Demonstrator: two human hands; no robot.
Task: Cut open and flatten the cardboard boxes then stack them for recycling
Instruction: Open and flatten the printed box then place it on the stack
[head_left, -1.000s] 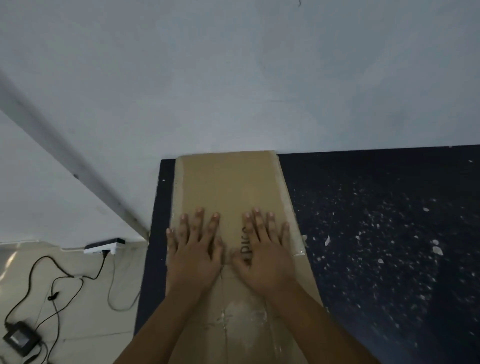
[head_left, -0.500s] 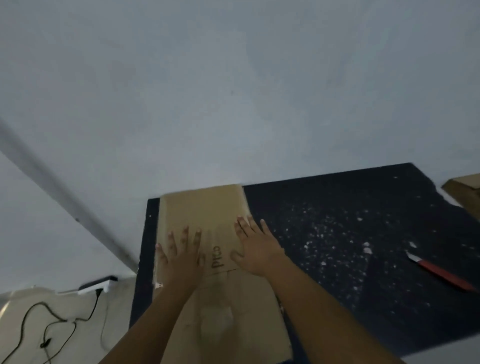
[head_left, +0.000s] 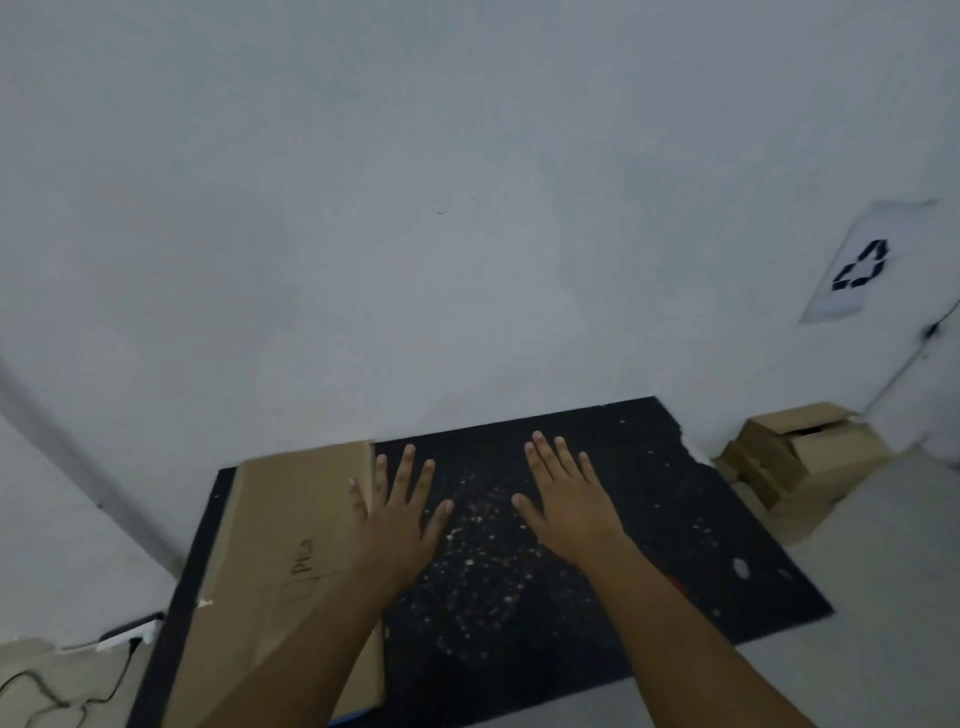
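Note:
A flattened brown cardboard box (head_left: 291, 535) with "PICO" written on it lies on the left part of a dark mat (head_left: 649, 493). My left hand (head_left: 397, 512) hovers with straight spread fingers over the cardboard's right edge and the mat. My right hand (head_left: 569, 496) is open too, fingers spread, over the bare middle of the mat, away from the cardboard. Neither hand holds anything. A small red bit of the cutter (head_left: 678, 584) shows just right of my right forearm.
Several brown cardboard boxes (head_left: 800, 457) sit against the wall at the right, past the mat's corner. A paper recycling sign (head_left: 860, 267) hangs on the wall above them. A power strip and cables (head_left: 124, 634) lie on the floor at lower left.
Both hands came off the flattened cardboard and moved right, now spread over the mat. The view swung right, so the boxes and the recycling sign came into sight.

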